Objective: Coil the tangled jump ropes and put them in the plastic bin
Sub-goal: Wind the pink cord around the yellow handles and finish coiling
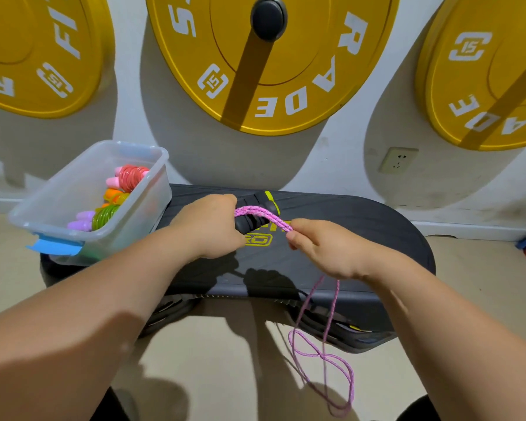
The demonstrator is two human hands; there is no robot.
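While the left hand (213, 229) curls tight round the black handles (263, 202), the pink rope (264, 215) crosses over them and slants down to the right of the handles into the right hand (325, 250), whose fingers pinch the strands. Slack hangs below the handles onto the floor. Left of the handles sits the plastic bin (161, 189) with coiled ropes (128, 177) inside. The left hand is nearer to it, with nothing between.

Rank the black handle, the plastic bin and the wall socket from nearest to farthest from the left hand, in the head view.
1. The black handle: gripped in the left hand.
2. The plastic bin: just to its left.
3. The wall socket: on the wall, far right.
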